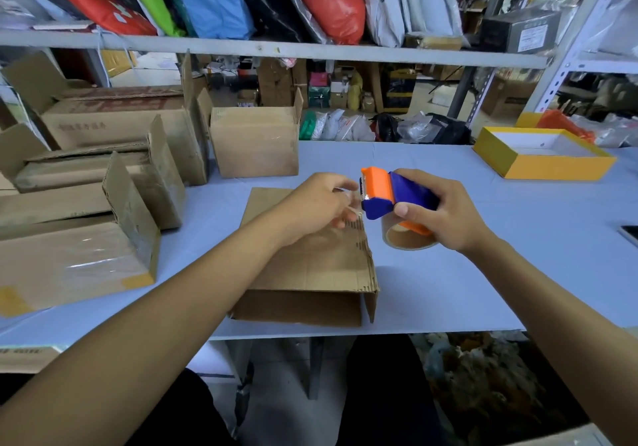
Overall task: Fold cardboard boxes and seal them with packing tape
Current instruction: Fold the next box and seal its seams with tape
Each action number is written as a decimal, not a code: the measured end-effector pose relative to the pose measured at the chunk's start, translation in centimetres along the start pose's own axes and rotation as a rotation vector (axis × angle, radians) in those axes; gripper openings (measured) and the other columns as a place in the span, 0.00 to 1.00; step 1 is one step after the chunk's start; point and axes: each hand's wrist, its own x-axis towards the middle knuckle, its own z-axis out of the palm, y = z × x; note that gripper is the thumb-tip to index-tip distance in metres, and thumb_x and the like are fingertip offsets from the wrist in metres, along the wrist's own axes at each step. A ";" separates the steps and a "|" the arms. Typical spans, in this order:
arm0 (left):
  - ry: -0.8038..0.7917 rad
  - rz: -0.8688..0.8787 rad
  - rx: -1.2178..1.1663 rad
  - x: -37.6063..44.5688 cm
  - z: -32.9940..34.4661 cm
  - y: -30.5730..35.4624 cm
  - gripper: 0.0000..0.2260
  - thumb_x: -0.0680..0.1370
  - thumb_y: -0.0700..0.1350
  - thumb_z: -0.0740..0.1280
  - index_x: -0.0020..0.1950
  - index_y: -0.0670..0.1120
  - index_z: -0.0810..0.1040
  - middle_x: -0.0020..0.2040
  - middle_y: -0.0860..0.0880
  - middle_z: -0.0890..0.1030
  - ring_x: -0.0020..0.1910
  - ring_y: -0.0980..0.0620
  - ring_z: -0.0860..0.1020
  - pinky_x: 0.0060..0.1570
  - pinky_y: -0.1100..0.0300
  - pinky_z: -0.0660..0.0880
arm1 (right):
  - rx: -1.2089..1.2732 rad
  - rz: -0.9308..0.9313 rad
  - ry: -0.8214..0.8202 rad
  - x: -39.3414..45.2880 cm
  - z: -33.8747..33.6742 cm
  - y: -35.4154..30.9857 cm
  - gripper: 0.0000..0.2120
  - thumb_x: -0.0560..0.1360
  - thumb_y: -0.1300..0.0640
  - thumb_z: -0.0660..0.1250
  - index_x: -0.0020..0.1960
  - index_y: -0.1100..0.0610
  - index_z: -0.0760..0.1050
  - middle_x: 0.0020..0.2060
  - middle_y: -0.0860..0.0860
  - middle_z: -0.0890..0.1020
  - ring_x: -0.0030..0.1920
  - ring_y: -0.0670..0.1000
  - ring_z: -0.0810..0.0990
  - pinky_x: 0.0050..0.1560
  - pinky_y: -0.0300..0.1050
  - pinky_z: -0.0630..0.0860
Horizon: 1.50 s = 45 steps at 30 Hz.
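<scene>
A folded cardboard box (310, 273) stands on the pale blue table (466, 290) in front of me, its closed flaps facing up. My right hand (445, 214) grips an orange and blue tape dispenser (386, 197) with a roll of clear tape, held above the box's far right corner. My left hand (317, 204) hovers over the box's far edge, its fingertips pinching the loose clear tape end by the dispenser's blade.
Several taped cardboard boxes (86, 204) are stacked on the left, and an open-topped one (255, 142) stands behind. A yellow shallow box (542, 152) lies at the far right. A shelf (276, 48) with coloured bags runs above. A dark flat object (630, 233) sits at the right edge.
</scene>
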 end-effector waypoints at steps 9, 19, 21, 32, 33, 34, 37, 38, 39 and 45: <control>0.148 -0.201 -0.208 -0.9 -0.6 0.3 0.03 0.76 0.34 0.70 0.43 0.39 0.83 0.34 0.46 0.82 0.32 0.54 0.77 0.33 0.64 0.75 | -0.087 -0.002 -0.060 -0.4 0.4 -0.3 0.25 0.66 0.32 0.68 0.61 0.37 0.74 0.50 0.36 0.81 0.53 0.44 0.79 0.48 0.38 0.76; 0.189 -0.320 -0.123 -3.0 -4.6 -0.5 0.02 0.73 0.32 0.72 0.44 0.33 0.83 0.34 0.43 0.81 0.29 0.54 0.74 0.29 0.67 0.74 | -0.169 -0.026 -0.157 -1.9 -1.4 0.4 0.16 0.67 0.32 0.65 0.55 0.26 0.71 0.50 0.32 0.78 0.51 0.40 0.78 0.44 0.33 0.74; 0.208 -0.356 -0.102 -3.4 -5.3 -0.9 0.02 0.73 0.32 0.72 0.44 0.33 0.83 0.33 0.43 0.82 0.29 0.54 0.75 0.29 0.68 0.75 | -0.175 -0.033 -0.168 -2.2 -1.6 0.6 0.16 0.68 0.33 0.65 0.54 0.23 0.70 0.50 0.33 0.79 0.51 0.40 0.78 0.45 0.31 0.73; 0.152 -0.393 0.561 -2.4 -5.6 -1.9 0.11 0.70 0.45 0.78 0.37 0.38 0.83 0.32 0.46 0.84 0.31 0.51 0.79 0.44 0.54 0.81 | -0.221 0.048 -0.255 -2.4 -0.8 1.9 0.21 0.68 0.32 0.65 0.59 0.33 0.72 0.49 0.42 0.82 0.49 0.49 0.81 0.51 0.53 0.79; 0.127 -0.396 0.713 -2.4 -5.6 -1.4 0.14 0.70 0.50 0.78 0.35 0.41 0.81 0.32 0.48 0.82 0.32 0.51 0.78 0.40 0.56 0.79 | -0.213 0.051 -0.256 -2.4 -0.8 2.0 0.21 0.68 0.32 0.65 0.59 0.33 0.72 0.49 0.42 0.82 0.49 0.49 0.81 0.51 0.52 0.79; 0.107 -0.393 0.853 -2.4 -5.7 -0.9 0.17 0.71 0.54 0.77 0.35 0.43 0.78 0.34 0.48 0.80 0.34 0.51 0.77 0.37 0.57 0.75 | -0.203 0.057 -0.256 -2.5 -0.7 2.1 0.20 0.68 0.32 0.65 0.59 0.32 0.73 0.49 0.42 0.82 0.49 0.49 0.80 0.51 0.51 0.79; 0.037 -0.233 1.066 -2.1 -5.6 0.0 0.14 0.71 0.52 0.76 0.39 0.44 0.78 0.41 0.48 0.79 0.41 0.47 0.77 0.37 0.58 0.70 | -0.162 0.067 -0.254 -2.9 -0.2 2.3 0.20 0.69 0.31 0.65 0.59 0.34 0.73 0.48 0.42 0.82 0.48 0.48 0.80 0.50 0.45 0.76; -0.019 -0.101 1.060 -1.9 -5.1 0.1 0.08 0.72 0.46 0.75 0.41 0.44 0.79 0.41 0.50 0.79 0.43 0.48 0.78 0.38 0.59 0.70 | -0.153 0.065 -0.251 -3.1 0.0 2.3 0.20 0.69 0.32 0.65 0.59 0.35 0.73 0.48 0.42 0.82 0.48 0.48 0.80 0.50 0.45 0.75; -0.076 0.058 1.013 -1.7 -4.4 0.1 0.03 0.73 0.41 0.72 0.42 0.46 0.79 0.40 0.53 0.78 0.43 0.51 0.77 0.38 0.60 0.69 | -0.150 0.063 -0.247 -3.1 0.1 2.4 0.20 0.70 0.32 0.64 0.60 0.36 0.74 0.48 0.43 0.82 0.48 0.48 0.80 0.50 0.45 0.75; -0.068 0.504 0.678 -0.9 -0.1 -2.4 0.06 0.77 0.39 0.65 0.46 0.50 0.77 0.45 0.56 0.76 0.45 0.58 0.72 0.47 0.64 0.67 | -0.147 0.076 -0.212 -3.3 0.3 3.1 0.19 0.71 0.34 0.64 0.60 0.35 0.72 0.48 0.42 0.82 0.48 0.48 0.80 0.49 0.45 0.75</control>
